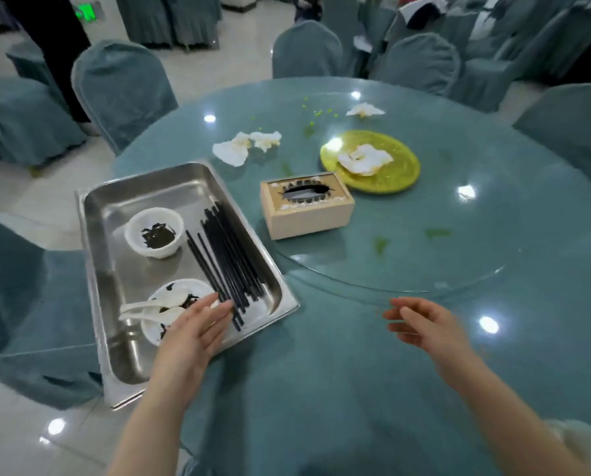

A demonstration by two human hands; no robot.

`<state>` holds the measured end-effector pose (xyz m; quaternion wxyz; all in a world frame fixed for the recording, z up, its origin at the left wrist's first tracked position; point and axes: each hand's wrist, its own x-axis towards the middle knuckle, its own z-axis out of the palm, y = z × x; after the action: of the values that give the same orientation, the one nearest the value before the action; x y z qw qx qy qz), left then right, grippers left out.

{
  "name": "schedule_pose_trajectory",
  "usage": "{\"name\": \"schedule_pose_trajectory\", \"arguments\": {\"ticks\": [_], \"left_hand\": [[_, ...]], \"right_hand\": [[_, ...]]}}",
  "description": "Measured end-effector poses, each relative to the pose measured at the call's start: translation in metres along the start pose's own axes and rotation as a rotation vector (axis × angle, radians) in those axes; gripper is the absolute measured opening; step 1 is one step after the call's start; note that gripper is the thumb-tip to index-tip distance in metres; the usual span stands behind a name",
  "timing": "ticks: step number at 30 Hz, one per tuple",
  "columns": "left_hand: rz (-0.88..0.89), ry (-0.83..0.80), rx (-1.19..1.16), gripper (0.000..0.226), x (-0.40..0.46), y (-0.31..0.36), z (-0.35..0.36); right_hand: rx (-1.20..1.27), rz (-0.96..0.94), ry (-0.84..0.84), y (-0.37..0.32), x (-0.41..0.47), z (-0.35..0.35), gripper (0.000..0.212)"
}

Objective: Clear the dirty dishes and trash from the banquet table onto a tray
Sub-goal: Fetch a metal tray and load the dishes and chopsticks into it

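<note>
Chopsticks (230, 255) lie bundled in the steel tray (170, 187), long axis running away from the left hand (198, 329), whose straight fingers rest on their near ends. Right hand (424, 324) hovers relaxed, holding nothing, nearer the yellow plate (390, 180) and crumpled napkins (242, 147) beyond on the teal banquet table (424, 262)

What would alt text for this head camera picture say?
A person's left hand rests open on black chopsticks in a steel tray on a teal banquet table; the right hand hovers open. Crumpled napkins and a yellow plate remain.
</note>
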<state>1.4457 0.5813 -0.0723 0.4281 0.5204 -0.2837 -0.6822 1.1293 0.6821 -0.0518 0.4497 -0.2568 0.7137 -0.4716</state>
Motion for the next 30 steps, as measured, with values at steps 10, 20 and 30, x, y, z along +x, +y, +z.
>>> {"name": "schedule_pose_trajectory", "arguments": {"ticks": [10, 20, 30], "left_hand": [[-0.076, -0.249, 0.137, 0.026, -0.013, -0.049, 0.116], [-0.151, -0.299, 0.239, 0.028, -0.039, -0.098, 0.18], [-0.183, -0.354, 0.329, 0.024, -0.061, -0.119, 0.216]], "right_hand": [[-0.426, -0.208, 0.412, 0.048, -0.077, -0.154, 0.024], [-0.591, 0.108, 0.082, 0.107, -0.098, -0.217, 0.068], [-0.376, 0.063, 0.099, 0.114, -0.09, -0.231, 0.055]]}}
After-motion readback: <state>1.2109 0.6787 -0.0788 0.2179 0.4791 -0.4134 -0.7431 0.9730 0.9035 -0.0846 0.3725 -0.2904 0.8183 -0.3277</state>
